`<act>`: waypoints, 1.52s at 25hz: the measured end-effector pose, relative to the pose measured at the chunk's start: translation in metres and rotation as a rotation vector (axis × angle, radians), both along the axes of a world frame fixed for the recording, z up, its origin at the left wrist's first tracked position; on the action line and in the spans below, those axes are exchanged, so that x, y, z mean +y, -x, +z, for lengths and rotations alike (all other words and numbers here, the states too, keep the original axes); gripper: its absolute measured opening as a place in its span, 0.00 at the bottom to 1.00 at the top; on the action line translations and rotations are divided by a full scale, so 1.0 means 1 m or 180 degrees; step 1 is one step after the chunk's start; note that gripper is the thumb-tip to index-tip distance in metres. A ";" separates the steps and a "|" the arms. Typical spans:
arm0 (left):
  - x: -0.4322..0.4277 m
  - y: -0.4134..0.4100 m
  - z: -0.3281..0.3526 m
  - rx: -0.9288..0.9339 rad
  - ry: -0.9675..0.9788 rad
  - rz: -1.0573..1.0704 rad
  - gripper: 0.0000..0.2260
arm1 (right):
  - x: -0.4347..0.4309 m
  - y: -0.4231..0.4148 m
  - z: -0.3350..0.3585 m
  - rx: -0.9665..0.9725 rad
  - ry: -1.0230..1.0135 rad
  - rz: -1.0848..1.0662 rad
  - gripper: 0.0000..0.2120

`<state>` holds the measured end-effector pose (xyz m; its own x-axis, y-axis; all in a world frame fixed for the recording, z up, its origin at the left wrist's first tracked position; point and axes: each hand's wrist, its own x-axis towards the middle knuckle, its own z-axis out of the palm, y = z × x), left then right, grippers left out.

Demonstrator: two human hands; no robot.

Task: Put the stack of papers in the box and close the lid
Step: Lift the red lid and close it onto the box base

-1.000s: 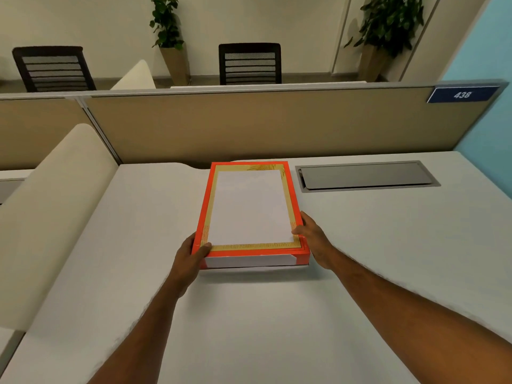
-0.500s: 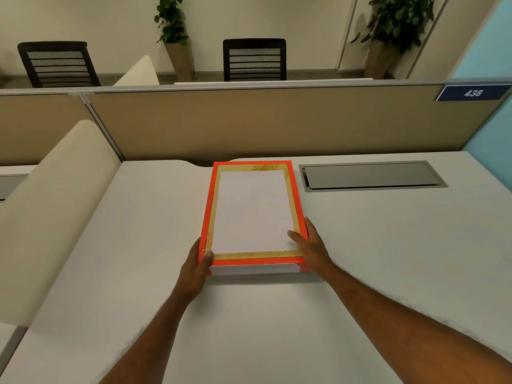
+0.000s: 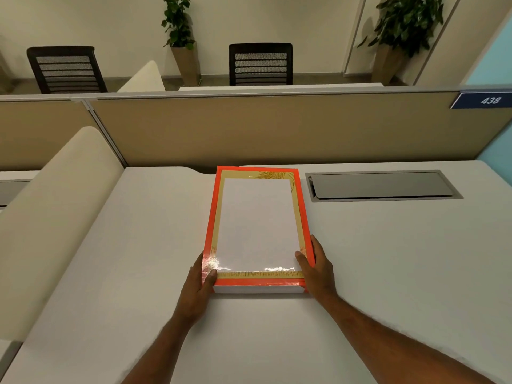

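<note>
A flat box [image 3: 256,225] lies lengthwise on the white desk [image 3: 388,259], with its glossy lid down. The lid has an orange rim, a gold band and a white middle panel. A strip of the white base shows under the near edge. My left hand [image 3: 201,284] holds the near left corner, thumb on top of the lid. My right hand [image 3: 317,268] holds the near right corner, thumb on the lid and fingers along the side. No loose papers are in view.
A grey cable hatch [image 3: 382,185] is set into the desk right of the box. A tan partition [image 3: 249,128] stands behind the desk, and a cream rounded divider [image 3: 55,212] runs along its left side. Chairs and potted plants stand beyond the partition.
Both thumbs have slid from the box's near corners up onto the lid. Less of the white base shows under the near edge. The view has shifted slightly closer.
</note>
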<state>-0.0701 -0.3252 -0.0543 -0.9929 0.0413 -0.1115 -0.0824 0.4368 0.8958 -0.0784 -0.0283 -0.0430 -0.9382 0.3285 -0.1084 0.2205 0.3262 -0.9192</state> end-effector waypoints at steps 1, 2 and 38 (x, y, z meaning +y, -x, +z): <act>0.001 0.000 0.001 0.0043 -0.0005 -0.0012 0.24 | 0.000 0.000 0.000 0.0052 -0.0006 -0.0018 0.28; 0.001 0.001 0.002 0.0088 0.0013 -0.0026 0.24 | 0.000 0.001 0.000 0.0069 0.0001 -0.0025 0.28; 0.047 0.217 0.030 0.0318 0.2715 -0.0923 0.36 | 0.033 0.209 0.034 -0.0261 -0.1954 0.1428 0.31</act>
<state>-0.2868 -0.2782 -0.0240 -0.9631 0.2342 -0.1327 0.1950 0.9469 0.2557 -0.2872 0.0046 -0.0095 -0.9928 -0.0584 -0.1044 0.0059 0.8476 -0.5306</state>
